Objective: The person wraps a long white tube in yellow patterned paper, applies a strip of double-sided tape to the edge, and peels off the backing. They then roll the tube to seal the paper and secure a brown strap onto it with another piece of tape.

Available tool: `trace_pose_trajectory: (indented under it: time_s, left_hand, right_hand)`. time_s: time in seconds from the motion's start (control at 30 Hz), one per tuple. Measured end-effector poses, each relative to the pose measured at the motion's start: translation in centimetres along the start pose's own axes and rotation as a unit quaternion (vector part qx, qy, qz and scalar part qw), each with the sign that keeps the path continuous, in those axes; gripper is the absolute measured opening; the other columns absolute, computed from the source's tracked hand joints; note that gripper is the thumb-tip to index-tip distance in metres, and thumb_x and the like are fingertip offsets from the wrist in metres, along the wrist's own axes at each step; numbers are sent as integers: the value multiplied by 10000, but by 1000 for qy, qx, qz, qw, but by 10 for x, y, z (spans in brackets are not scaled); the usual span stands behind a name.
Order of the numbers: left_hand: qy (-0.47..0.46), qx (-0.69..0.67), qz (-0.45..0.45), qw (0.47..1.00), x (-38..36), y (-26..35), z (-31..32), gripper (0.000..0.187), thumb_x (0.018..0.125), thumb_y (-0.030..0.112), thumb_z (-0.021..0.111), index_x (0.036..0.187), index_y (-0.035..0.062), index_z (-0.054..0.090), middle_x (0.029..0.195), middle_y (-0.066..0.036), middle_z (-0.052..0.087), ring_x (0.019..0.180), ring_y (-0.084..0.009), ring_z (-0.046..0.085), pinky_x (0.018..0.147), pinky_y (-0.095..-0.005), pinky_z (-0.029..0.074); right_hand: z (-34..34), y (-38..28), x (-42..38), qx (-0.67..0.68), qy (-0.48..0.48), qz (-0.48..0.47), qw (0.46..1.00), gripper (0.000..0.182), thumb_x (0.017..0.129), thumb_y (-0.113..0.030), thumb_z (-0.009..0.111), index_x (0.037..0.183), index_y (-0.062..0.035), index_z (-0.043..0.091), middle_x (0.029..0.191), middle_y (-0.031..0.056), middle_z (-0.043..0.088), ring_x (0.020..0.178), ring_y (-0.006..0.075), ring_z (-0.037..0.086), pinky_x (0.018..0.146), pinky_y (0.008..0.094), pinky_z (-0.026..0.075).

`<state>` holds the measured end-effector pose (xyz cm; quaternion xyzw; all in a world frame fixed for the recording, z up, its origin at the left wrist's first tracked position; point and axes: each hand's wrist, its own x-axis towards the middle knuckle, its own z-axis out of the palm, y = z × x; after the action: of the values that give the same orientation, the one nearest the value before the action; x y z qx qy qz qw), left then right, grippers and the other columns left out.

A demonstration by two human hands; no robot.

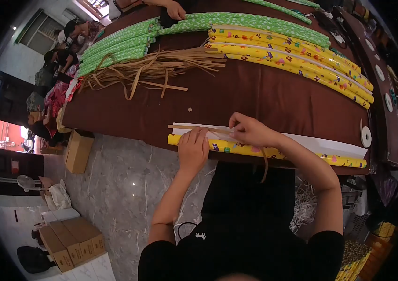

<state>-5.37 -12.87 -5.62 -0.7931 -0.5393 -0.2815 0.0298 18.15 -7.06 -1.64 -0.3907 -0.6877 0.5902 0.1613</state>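
Along the front edge of the brown-covered table lies a yellow patterned paper roll with its white inner side partly unrolled. My left hand rests flat on the roll near its left end, fingers extended over the white paper. A brown strip runs along the white paper, passing by the fingertips of my left hand. My right hand pinches this strip just right of my left hand. The strip's loose end hangs over the roll and the table edge.
Brown strips lie in a loose pile at the back left. Green rolls and yellow rolls are stacked behind. Another person's hand touches the green rolls. A white tape roll stands at the right; a small tan piece lies mid-table.
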Motion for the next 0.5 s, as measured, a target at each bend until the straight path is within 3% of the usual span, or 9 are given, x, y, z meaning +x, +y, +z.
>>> trace_pose_trajectory:
  time_s: [0.07,0.17,0.23,0.33,0.4,0.43,0.5]
  left_hand:
    - [-1,-2,4,1000,1,-1,0,254,889,150,570,1111,49,641,1095,-114,611,960,-300,573,878,-421,441]
    - [-3,-3,7,1000,1,-1,0,259,888,150,571,1117,54,643,1100,-108,612,960,-297,572,883,-423,440]
    - [-3,-7,11,1000,0,-2,1,261,887,148,572,1120,58,645,1101,-104,613,960,-295,571,884,-424,440]
    - [-1,-7,16,1000,1,-2,2,259,887,141,568,1121,66,648,1099,-100,612,955,-296,570,884,-429,440]
    - [-6,-6,7,1000,0,-2,1,249,889,134,562,1108,69,658,1097,-98,612,954,-296,569,885,-428,439]
    - [-7,-11,12,1000,1,-1,1,249,889,134,562,1108,69,658,1097,-98,612,954,-296,569,885,-428,439]
    - [-7,-3,12,1000,1,-1,0,242,891,128,556,1097,63,666,1096,-99,613,952,-296,570,886,-427,438]
  right_hand:
    - [-11,-1,-31,155,37,79,984,260,899,-115,653,1038,-39,446,774,86,631,647,107,584,561,263,485]
    - [-23,10,-66,126,119,81,982,285,885,-120,676,1033,-47,443,715,55,608,616,64,539,534,239,453]
    - [-29,13,-83,72,148,135,977,302,871,-117,695,1026,-44,446,667,46,598,612,64,529,537,243,429]
    - [-32,24,-98,4,227,100,969,330,834,-128,728,1004,-40,459,631,70,606,582,107,549,554,283,433]
    - [-34,25,-99,-111,272,120,948,363,777,-139,761,984,-42,479,616,100,608,591,196,592,662,343,444]
    - [-32,27,-99,-111,278,123,946,363,777,-139,761,984,-42,479,616,100,608,591,196,592,662,343,444]
    - [-28,30,-96,-160,301,98,935,383,734,-156,774,974,-53,494,596,98,600,638,269,618,772,368,419]
